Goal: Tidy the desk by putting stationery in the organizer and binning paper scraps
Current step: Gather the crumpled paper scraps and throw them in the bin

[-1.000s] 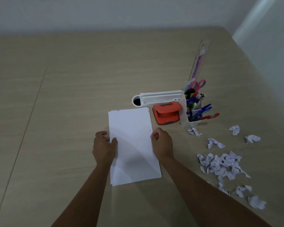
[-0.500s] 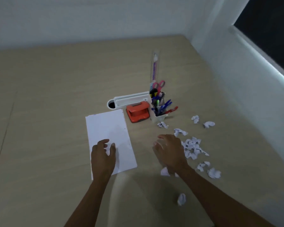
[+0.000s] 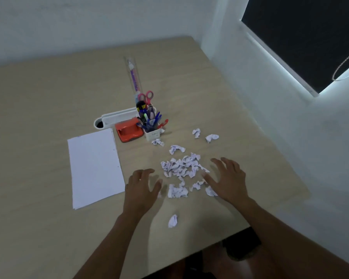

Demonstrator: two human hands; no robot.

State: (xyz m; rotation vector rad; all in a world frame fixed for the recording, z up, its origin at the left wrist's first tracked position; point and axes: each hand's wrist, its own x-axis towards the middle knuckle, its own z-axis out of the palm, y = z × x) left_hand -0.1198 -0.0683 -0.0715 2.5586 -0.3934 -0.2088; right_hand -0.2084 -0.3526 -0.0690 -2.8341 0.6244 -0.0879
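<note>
Paper scraps (image 3: pixel 181 168) lie in a loose heap on the desk (image 3: pixel 48 97), between the left hand (image 3: pixel 142 190) and right hand (image 3: pixel 228 181). Both hands are spread open, holding nothing. The binning step seems to be starting; next they should scoop the scraps together.
</note>
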